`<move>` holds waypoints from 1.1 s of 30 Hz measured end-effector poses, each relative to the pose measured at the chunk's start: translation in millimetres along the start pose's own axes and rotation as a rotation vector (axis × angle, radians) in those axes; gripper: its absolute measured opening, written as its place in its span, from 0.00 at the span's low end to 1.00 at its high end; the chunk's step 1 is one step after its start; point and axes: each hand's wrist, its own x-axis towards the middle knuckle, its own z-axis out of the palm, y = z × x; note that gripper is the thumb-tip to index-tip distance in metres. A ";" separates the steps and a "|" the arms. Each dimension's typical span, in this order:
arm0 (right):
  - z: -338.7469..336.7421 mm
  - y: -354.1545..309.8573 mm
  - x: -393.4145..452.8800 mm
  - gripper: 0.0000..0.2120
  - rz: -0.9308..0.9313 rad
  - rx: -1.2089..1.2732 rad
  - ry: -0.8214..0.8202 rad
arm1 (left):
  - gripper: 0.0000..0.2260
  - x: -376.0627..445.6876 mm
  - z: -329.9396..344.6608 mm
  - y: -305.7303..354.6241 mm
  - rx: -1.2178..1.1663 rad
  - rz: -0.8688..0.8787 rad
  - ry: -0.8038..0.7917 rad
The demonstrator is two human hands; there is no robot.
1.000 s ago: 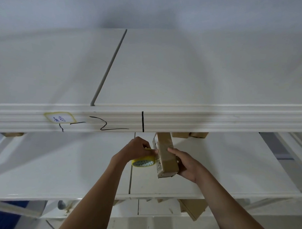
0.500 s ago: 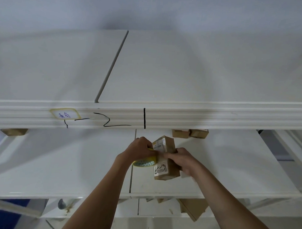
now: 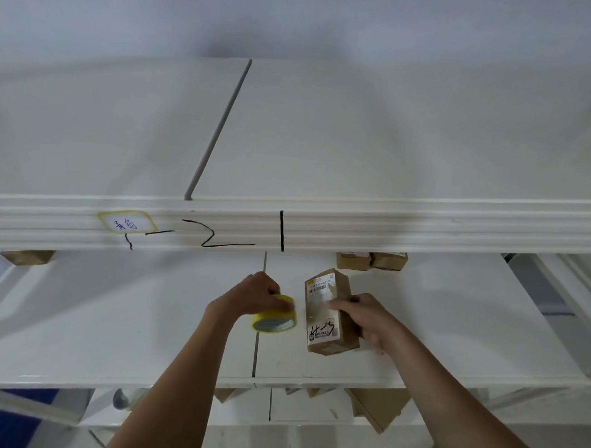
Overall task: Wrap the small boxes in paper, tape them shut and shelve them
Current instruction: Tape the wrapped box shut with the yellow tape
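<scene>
**A light, stiff parcel, gripped by its long side**

I am holding the wrapped box (image 3: 329, 312) in my right hand (image 3: 368, 318), fingers curling over its labelled face while the palm is backing the right edge. It is hanging just above the middle shelf (image 3: 451, 329), its lower end near the board, though I cannot tell whether it is touching. My left hand (image 3: 256, 294) is gripping the tape roll (image 3: 274, 318) from above, just beside the box and apart from it.

I am judging the box to be light, since one hand is managing it without strain, and stiff enough to keep its corners under my fingers. The brown paper looks smooth, and any taped strips would be slick, so I am reckoning a pinch across the two long sides is safer than pressure on the flat face, which could dent or let it slide. The paper ends are the weak spots; I am keeping my grip off them.

Two more brown parcels (image 3: 371, 261) are sitting further back under the upper shelf (image 3: 421, 228), near enough to mark where this one probably belongs.
</scene>
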 end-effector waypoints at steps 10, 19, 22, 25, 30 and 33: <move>-2.6 -7.1 -5.6 0.16 -0.065 0.088 -0.107 | 0.22 2.4 5.0 -5.6 0.050 -0.110 0.018; 1.3 -12.5 -10.6 0.18 -0.055 0.311 -0.240 | 0.26 10.8 5.1 1.0 -0.012 -0.025 0.029; 4.2 -11.8 -8.4 0.18 -0.004 0.481 -0.242 | 0.26 10.9 4.3 5.3 -0.053 0.014 0.044; 4.9 -8.1 -2.9 0.18 0.017 0.532 -0.255 | 0.25 10.8 0.2 6.6 -0.061 0.030 0.050; 10.2 -6.4 5.8 0.19 0.005 0.255 -0.150 | 0.29 10.1 5.5 6.5 -0.056 -0.029 0.052; 17.1 -9.7 4.6 0.21 -0.057 0.018 -0.032 | 0.28 11.2 13.5 10.2 0.007 -0.050 0.107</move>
